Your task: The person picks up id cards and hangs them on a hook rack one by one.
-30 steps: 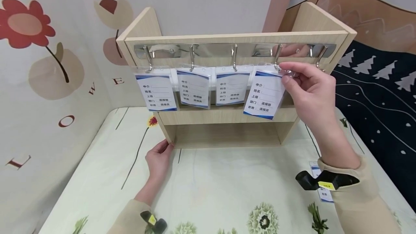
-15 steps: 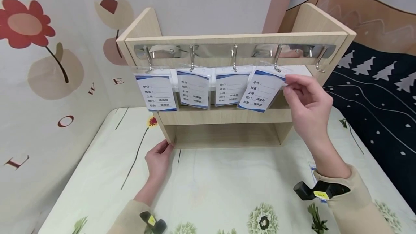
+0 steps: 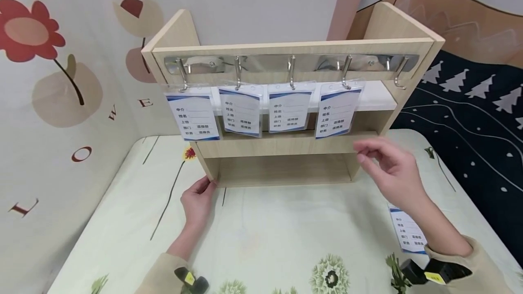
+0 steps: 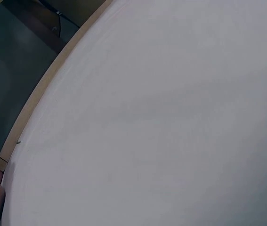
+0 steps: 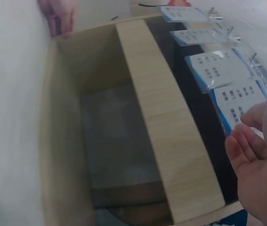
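My left hand grips the lower left front corner of a light wooden shelf; only a sliver of that hand shows in the left wrist view. Several clear-sleeved ID badges with blue borders hang along the hooks. The rightmost hung badge is on the fourth hook, slightly tilted. Below and right of it, my right hand hovers in front of the shelf, fingers loosely bent and holding nothing. Another ID badge lies on the table, partly hidden by the right forearm.
A metal hook rail runs across the shelf's upper board, its far right hook bare. The shelf stands on a table with a flower-print cloth. A dark tree-patterned cloth hangs at the right.
My right hand has let go of the fourth badge and moved down and right. That badge has swung to hang straighter. My left hand has stayed at the shelf corner.
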A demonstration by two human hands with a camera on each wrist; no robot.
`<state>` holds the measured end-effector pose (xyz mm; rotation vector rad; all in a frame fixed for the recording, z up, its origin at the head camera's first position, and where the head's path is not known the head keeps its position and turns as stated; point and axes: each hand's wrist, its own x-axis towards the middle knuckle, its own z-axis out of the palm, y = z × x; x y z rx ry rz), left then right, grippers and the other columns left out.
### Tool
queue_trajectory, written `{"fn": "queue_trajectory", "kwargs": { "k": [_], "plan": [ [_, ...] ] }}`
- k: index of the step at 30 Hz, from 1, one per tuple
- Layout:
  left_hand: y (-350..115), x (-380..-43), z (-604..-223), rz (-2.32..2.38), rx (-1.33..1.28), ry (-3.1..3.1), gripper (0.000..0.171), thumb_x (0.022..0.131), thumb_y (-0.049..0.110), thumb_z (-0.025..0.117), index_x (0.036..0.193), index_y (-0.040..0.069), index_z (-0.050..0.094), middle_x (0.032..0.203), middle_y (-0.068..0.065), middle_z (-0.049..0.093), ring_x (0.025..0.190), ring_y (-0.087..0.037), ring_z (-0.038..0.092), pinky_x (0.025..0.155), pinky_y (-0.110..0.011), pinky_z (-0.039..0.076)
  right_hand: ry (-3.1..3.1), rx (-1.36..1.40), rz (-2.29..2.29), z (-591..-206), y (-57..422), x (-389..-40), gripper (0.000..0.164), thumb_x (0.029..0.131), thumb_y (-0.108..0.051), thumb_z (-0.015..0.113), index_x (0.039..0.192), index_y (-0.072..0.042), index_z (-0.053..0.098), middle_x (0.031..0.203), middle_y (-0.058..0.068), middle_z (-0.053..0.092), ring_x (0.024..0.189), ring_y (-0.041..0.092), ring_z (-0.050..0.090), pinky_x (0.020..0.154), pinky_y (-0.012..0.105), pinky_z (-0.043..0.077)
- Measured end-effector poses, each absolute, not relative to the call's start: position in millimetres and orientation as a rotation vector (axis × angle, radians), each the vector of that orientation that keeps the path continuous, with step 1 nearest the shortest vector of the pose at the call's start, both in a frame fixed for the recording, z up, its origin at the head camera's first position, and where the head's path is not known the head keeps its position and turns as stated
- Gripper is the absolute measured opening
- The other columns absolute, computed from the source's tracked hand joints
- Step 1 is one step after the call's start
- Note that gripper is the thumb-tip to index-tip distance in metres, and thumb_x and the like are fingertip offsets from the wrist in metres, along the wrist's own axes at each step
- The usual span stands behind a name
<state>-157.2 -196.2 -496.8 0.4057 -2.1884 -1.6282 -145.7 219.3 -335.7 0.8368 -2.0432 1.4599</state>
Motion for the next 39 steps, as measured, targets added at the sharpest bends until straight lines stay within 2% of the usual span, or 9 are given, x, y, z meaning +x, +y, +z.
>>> {"fn": "queue_trajectory", "kwargs": {
  "k": [3, 6, 10, 14, 16, 23, 30, 39],
  "plan": [
    [-195, -158, -496, -1.636, 0.397, -2.185, 0.027, 0.097, 0.006, 0.07, 0.122, -0.002, 0.073, 0.116, -0.02, 0.073, 0.085, 0.015, 0.062, 0.075, -0.008, 0.052, -2.141, 0.947, 1.397, -349, 229, -137, 0.035, 0.081, 0.03, 0.062, 0.108, 0.01, 0.069, 0.107, 0.001, 0.069, 0.093, 0.011, 0.063, 0.082, 0.014, 0.053],
    [-194, -158, -496, -1.638, 0.397, -2.186, 0.027, 0.096, 0.006, 0.07, 0.122, -0.002, 0.073, 0.116, -0.021, 0.072, 0.085, 0.015, 0.062, 0.075, -0.008, 0.052, -2.267, 1.005, 1.321, -362, 237, -127, 0.042, 0.081, 0.028, 0.065, 0.112, 0.0, 0.071, 0.106, -0.001, 0.069, 0.094, 0.01, 0.063, 0.081, 0.014, 0.053],
    [-194, -158, -495, -1.638, 0.405, -2.183, 0.027, 0.097, 0.006, 0.07, 0.122, -0.002, 0.073, 0.116, -0.02, 0.073, 0.085, 0.015, 0.062, 0.075, -0.008, 0.052, -2.432, 0.991, 1.241, -376, 247, -115, 0.041, 0.087, 0.017, 0.069, 0.117, -0.01, 0.073, 0.108, -0.004, 0.07, 0.095, 0.01, 0.064, 0.08, 0.014, 0.053],
    [-194, -158, -493, -1.648, 0.403, -2.189, 0.027, 0.097, 0.006, 0.07, 0.123, -0.002, 0.072, 0.117, -0.021, 0.072, 0.085, 0.015, 0.062, 0.076, -0.008, 0.052, -2.543, 0.91, 1.265, -385, 258, -106, 0.037, 0.092, 0.012, 0.068, 0.118, -0.014, 0.073, 0.11, -0.007, 0.07, 0.097, 0.008, 0.065, 0.083, 0.013, 0.052],
    [-194, -158, -493, -1.651, 0.407, -2.192, 0.028, 0.097, 0.006, 0.07, 0.123, -0.003, 0.072, 0.117, -0.021, 0.072, 0.085, 0.015, 0.062, 0.076, -0.008, 0.053, -2.568, 0.864, 1.301, -388, 263, -103, 0.035, 0.093, 0.012, 0.067, 0.117, -0.012, 0.073, 0.11, -0.006, 0.07, 0.098, 0.006, 0.065, 0.085, 0.013, 0.053],
    [-195, -158, -494, -1.636, 0.417, -2.19, 0.027, 0.097, 0.007, 0.07, 0.123, -0.002, 0.073, 0.117, -0.021, 0.072, 0.085, 0.015, 0.062, 0.076, -0.008, 0.052, -2.582, 0.712, 1.362, -407, 279, -96, 0.031, 0.093, 0.012, 0.066, 0.116, -0.008, 0.073, 0.11, -0.008, 0.071, 0.097, 0.003, 0.065, 0.079, 0.015, 0.055],
    [-195, -158, -495, -1.639, 0.432, -2.187, 0.028, 0.097, 0.007, 0.07, 0.123, -0.003, 0.072, 0.116, -0.022, 0.072, 0.083, 0.015, 0.062, 0.075, -0.008, 0.052, -2.551, 0.633, 1.411, -426, 291, -90, 0.03, 0.091, 0.014, 0.067, 0.114, -0.004, 0.073, 0.108, -0.008, 0.071, 0.099, 0.002, 0.066, 0.083, 0.011, 0.052],
    [-194, -157, -495, -1.627, 0.437, -2.177, 0.027, 0.096, 0.006, 0.071, 0.122, -0.003, 0.073, 0.115, -0.022, 0.073, 0.084, 0.014, 0.062, 0.075, -0.007, 0.052, -2.6, 0.506, 1.415, -441, 305, -85, 0.023, 0.093, 0.011, 0.067, 0.114, 0.004, 0.071, 0.108, -0.008, 0.073, 0.093, 0.003, 0.068, 0.074, 0.014, 0.054]
  ]
}}
